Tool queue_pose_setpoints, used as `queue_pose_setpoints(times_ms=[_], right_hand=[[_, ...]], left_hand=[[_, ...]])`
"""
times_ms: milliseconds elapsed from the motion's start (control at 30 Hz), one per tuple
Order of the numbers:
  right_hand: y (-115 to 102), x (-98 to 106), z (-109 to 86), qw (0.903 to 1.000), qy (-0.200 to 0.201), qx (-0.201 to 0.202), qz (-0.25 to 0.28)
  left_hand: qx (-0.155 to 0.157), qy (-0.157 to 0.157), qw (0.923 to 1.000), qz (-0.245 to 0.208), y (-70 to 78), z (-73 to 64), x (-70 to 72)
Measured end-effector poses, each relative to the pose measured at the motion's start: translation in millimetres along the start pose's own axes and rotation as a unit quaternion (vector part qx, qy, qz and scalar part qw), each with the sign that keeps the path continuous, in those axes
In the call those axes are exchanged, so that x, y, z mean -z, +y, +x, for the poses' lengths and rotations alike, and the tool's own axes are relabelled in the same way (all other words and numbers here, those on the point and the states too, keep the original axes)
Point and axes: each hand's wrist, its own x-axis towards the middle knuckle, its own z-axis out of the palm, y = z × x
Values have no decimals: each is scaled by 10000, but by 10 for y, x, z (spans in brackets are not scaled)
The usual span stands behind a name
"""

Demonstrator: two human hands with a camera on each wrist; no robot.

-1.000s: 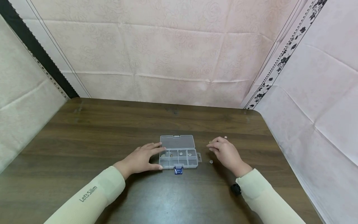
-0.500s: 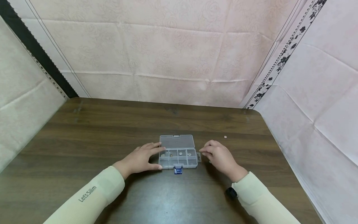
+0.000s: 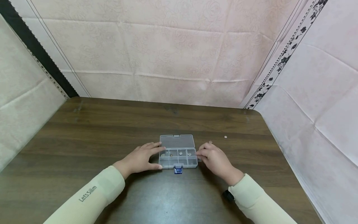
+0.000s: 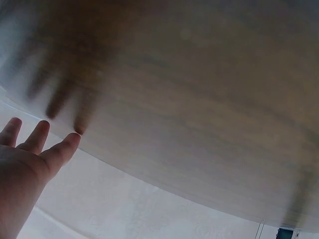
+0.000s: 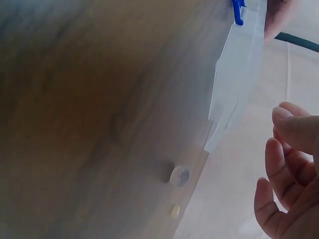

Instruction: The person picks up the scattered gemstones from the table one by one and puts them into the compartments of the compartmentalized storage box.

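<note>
A clear plastic compartment box (image 3: 176, 142) lies with its lid folded back and its blue latch (image 3: 178, 170) toward me. Several small pale pieces (image 3: 181, 153) sit in its back row. My left hand (image 3: 139, 159) rests along the box's left side, fingers straight and spread. At the right edge of the box, my right hand (image 3: 215, 160) has thumb and forefinger brought together in a pinch. I cannot tell whether a small piece is between those fingertips. The right wrist view shows a clear round piece (image 5: 180, 176) and a yellowish piece (image 5: 175, 211) on the table.
Beyond the right hand lies one small piece (image 3: 210, 142), with a pale one (image 3: 225, 137) farther right. The brown wooden table (image 3: 117, 124) ends at cloth hangings (image 3: 167, 62) behind and on both sides.
My right hand has moved left to the box's right edge, fingertips kept together, and now covers the near loose piece. The left hand and box have stayed put.
</note>
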Motion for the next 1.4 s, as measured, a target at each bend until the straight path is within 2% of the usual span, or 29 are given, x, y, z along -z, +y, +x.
queue_pose_setpoints(times_ms=[233, 633, 900, 1200, 1400], right_hand=[[-46, -40, -11, 9997, 78, 236, -70], [-100, -57, -19, 9997, -203, 166, 18], [-111, -73, -10, 9994, -251, 224, 0], [-131, -52, -9, 9993, -352, -40, 97], [-127, -34, -16, 9994, -269, -198, 105]], left_hand=[[-58, 48, 10000, 43, -3, 1, -5], [-51, 38, 10000, 33, -1, -4, -6], [-44, 43, 10000, 30, 4, -5, -6], [-37, 62, 10000, 34, 0, -4, -8], [-40, 63, 10000, 20, -3, -10, -5]])
